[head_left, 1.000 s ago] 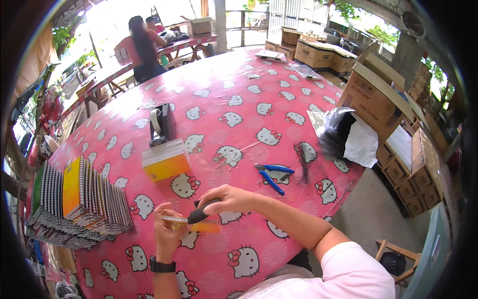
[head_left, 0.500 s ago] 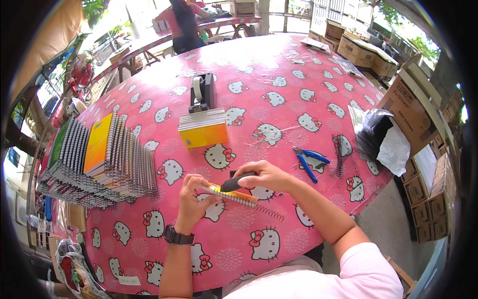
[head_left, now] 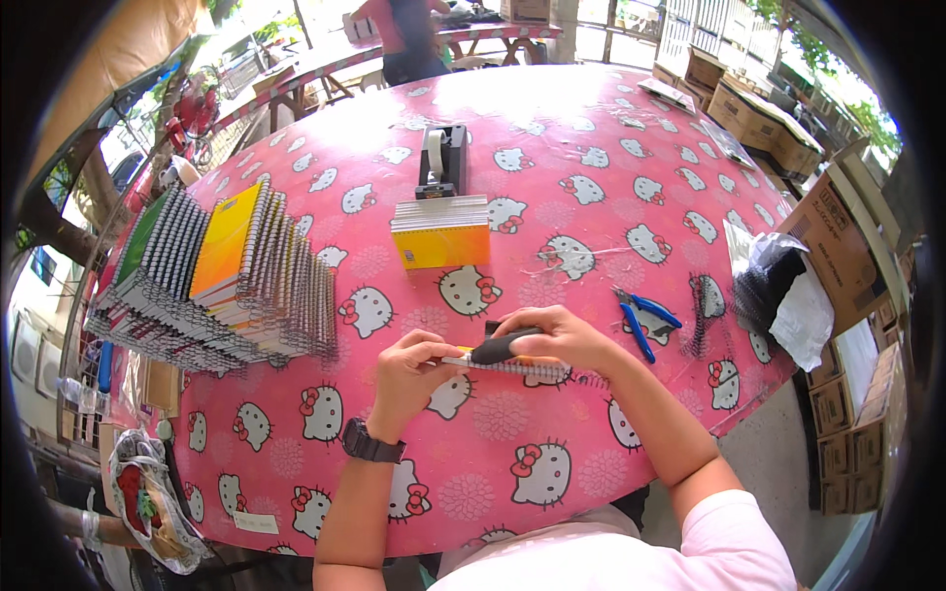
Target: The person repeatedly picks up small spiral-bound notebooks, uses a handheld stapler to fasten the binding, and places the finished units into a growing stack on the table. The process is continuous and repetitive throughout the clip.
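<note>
My left hand (head_left: pixel 407 382), with a dark watch on its wrist, pinches the left end of a small yellow-orange notebook (head_left: pixel 533 371). Its spiral edge faces me, and a loose length of wire coil (head_left: pixel 592 379) sticks out past the right end. In my right hand (head_left: pixel 564 340) is a black hand tool (head_left: pixel 505 348), wrapped by the fingers and laid along the notebook's spine; its working tip is hidden, so I cannot tell its kind. Beyond my hands stands a stack of small yellow notebooks or pads (head_left: pixel 440 246). Blue-handled cutting pliers (head_left: pixel 645 322) lie right of my right hand.
Tall piles of spiral notebooks (head_left: pixel 266 286) stand at the left. A black tape dispenser (head_left: pixel 442 163) sits behind the small stack. Loose black coils (head_left: pixel 706 310), crumpled wrapping (head_left: pixel 803 305) and a carton (head_left: pixel 838 236) are at the right. A person (head_left: pixel 409 39) is at the far table.
The whole view has shifted, with the table's things now further right. The notebook lies more level, and my right hand with the black tool has moved rightward along its spine.
</note>
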`<action>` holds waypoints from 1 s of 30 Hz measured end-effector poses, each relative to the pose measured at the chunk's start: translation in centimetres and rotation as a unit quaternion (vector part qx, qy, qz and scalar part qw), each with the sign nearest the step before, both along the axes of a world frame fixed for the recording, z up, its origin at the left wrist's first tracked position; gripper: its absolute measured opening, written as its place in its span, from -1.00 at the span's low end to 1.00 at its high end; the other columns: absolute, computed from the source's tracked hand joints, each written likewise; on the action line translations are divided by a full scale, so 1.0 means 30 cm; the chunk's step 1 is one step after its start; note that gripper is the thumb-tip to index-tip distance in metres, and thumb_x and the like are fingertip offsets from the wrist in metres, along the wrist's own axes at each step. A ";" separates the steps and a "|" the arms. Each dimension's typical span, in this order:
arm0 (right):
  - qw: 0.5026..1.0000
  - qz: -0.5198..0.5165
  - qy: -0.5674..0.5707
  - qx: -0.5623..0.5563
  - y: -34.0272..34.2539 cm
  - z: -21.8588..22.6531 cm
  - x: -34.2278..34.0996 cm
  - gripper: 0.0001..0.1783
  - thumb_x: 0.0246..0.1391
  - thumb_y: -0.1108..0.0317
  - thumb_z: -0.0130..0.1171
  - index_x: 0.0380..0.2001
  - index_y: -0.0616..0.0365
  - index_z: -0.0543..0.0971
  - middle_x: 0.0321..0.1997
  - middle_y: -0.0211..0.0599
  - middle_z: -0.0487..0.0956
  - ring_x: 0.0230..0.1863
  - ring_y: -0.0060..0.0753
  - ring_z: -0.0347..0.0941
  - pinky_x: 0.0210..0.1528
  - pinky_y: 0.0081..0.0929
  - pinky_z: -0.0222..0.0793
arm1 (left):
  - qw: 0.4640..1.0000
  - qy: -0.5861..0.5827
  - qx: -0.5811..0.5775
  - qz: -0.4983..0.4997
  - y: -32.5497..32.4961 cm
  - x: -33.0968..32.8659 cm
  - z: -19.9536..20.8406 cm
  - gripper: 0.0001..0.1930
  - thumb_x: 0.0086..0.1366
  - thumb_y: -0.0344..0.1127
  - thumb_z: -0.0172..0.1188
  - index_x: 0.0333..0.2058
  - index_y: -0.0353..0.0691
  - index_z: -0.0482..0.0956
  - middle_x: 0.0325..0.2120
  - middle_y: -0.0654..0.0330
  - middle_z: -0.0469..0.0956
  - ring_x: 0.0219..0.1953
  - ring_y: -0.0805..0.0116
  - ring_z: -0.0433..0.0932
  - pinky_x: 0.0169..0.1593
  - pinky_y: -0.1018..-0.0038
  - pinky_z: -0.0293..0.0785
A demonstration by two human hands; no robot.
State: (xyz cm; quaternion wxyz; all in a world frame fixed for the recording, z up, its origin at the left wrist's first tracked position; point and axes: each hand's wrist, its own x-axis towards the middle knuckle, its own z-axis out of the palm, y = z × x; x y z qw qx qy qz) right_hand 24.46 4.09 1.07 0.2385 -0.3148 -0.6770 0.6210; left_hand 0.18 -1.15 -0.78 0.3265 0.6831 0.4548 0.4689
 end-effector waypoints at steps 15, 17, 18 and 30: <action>0.986 0.039 0.159 -0.004 0.016 -0.033 0.005 -0.55 0.06 0.09 0.23 -0.11 0.23 0.56 -0.28 -0.38 0.50 -0.29 -0.58 0.35 -0.26 -0.57 0.29 | 1.000 -0.010 -0.019 0.001 -0.007 0.018 0.020 -0.72 -0.04 -0.61 0.32 -0.27 -0.30 0.64 -0.37 0.19 0.60 -0.40 0.47 0.63 -0.34 0.62 0.59; 0.997 0.028 0.030 0.064 0.010 -0.035 -0.002 -0.52 0.06 0.05 0.22 -0.10 0.24 0.55 -0.27 -0.39 0.50 -0.28 -0.60 0.35 -0.26 -0.59 0.29 | 1.000 -0.013 -0.024 -0.002 -0.017 0.025 0.013 -0.70 -0.03 -0.62 0.32 -0.25 -0.29 0.64 -0.37 0.20 0.60 -0.40 0.48 0.63 -0.34 0.62 0.58; 0.994 0.020 -0.033 0.104 0.012 -0.023 -0.008 -0.50 0.06 0.04 0.22 -0.10 0.24 0.54 -0.27 -0.40 0.51 -0.28 -0.61 0.35 -0.27 -0.60 0.29 | 1.000 -0.003 -0.019 -0.004 -0.013 0.024 0.016 -0.70 -0.03 -0.62 0.31 -0.24 -0.29 0.63 -0.37 0.20 0.59 -0.40 0.48 0.62 -0.34 0.62 0.58; 0.929 -0.103 -0.171 0.312 0.039 -0.002 0.041 -0.39 -0.06 -0.06 0.30 -0.04 0.15 0.53 0.05 -0.10 0.49 0.14 -0.17 0.29 0.12 -0.28 0.26 | 1.000 -0.007 0.006 -0.017 -0.006 0.028 0.008 -0.73 -0.05 -0.59 0.36 -0.29 -0.27 0.66 -0.37 0.22 0.58 -0.43 0.52 0.59 -0.40 0.63 0.54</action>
